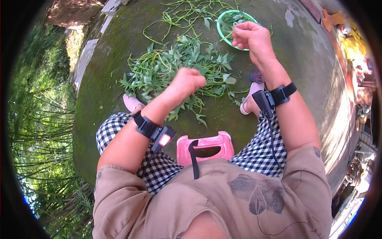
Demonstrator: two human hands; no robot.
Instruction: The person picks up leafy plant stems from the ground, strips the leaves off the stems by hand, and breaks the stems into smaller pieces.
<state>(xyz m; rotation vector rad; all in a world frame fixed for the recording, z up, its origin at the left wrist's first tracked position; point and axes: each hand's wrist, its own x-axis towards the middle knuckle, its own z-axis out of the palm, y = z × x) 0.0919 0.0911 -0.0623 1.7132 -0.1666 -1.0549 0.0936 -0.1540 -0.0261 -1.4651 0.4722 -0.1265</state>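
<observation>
A heap of leafy green vines [171, 65] lies on the ground in front of me. Over its near right side is my left hand [188, 83], closed with the fingers curled under; whatever it may hold is hidden. My right hand [253, 40] is raised at the near right rim of a round green basket [219, 28], thumb and fingers pinched together. Nothing can be made out between those fingertips. Green leaves [230, 20] lie in the basket, partly covered by the right hand.
Long bare stems [181, 18] are strewn beyond the heap. A pink plastic stool [226, 149] stands between my knees. My pink shoes [132, 102] flank the vines on the mossy concrete [99, 91]. Trees grow at the left; assorted household clutter lines the right edge.
</observation>
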